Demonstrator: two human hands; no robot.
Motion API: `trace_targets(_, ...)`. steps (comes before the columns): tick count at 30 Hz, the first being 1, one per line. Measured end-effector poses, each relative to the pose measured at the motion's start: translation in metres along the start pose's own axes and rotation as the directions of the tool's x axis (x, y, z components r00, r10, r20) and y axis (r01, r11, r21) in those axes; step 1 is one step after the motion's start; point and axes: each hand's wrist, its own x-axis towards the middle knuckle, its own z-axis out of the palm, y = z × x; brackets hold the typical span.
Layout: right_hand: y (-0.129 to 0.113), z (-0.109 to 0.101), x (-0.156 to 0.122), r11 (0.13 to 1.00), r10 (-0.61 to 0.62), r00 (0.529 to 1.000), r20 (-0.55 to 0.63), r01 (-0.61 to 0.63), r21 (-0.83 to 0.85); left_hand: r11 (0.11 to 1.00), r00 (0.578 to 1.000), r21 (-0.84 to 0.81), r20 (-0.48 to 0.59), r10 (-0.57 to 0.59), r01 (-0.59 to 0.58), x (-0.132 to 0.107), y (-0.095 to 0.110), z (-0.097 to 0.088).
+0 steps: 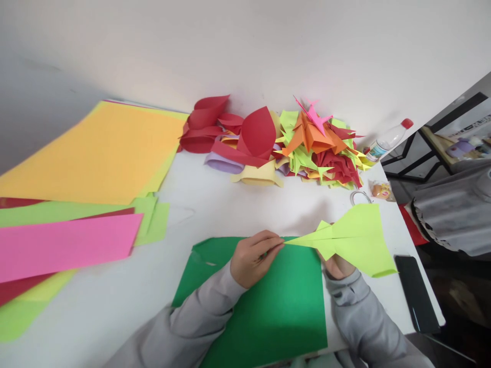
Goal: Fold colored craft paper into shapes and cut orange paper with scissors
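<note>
A folded lime-green paper plane [356,237] is held up over the right part of a dark green sheet [284,301]. Its long thin nose points left, and its broad wings spread to the right. My left hand [255,258] pinches the tip of the nose between thumb and fingers. Underneath the plane, my right hand [337,265] supports the body from below; most of its fingers are hidden by the paper. Both wrists are in grey sleeves.
Coloured sheets [95,153] and a pink strip [69,245] lie on the left. Curled red paper pieces [257,133] and a heap of folded paper shapes [318,143] stand against the wall. A bottle [387,140], wrapped snack [380,190] and phone [416,291] are on the right.
</note>
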Motion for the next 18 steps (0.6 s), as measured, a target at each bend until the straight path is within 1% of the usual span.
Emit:
trace_targets(8, -0.0026, 0.0035, 0.0000, 0.996, -0.024, 0.998, 0.058, 0.020, 0.082, 0.999, 0.999, -0.038, 0.015, -0.031, 0.032, 0.0002, -0.0006, 0.0004)
trace_targets(14, 0.0009, -0.0001, 0.0001, 0.999, -0.021, 0.999, 0.037, 0.019, 0.050, 1.000, 0.998, 0.008, 0.058, -0.012, 0.011, -0.0001, -0.0016, 0.0013)
trace_targets(18, 0.0054, -0.0045, -0.0002, 0.997, -0.057, 0.997, 0.047, 0.054, 0.063, 0.999, 0.996, 0.031, 0.094, -0.009, 0.006, -0.0007, -0.0021, 0.0014)
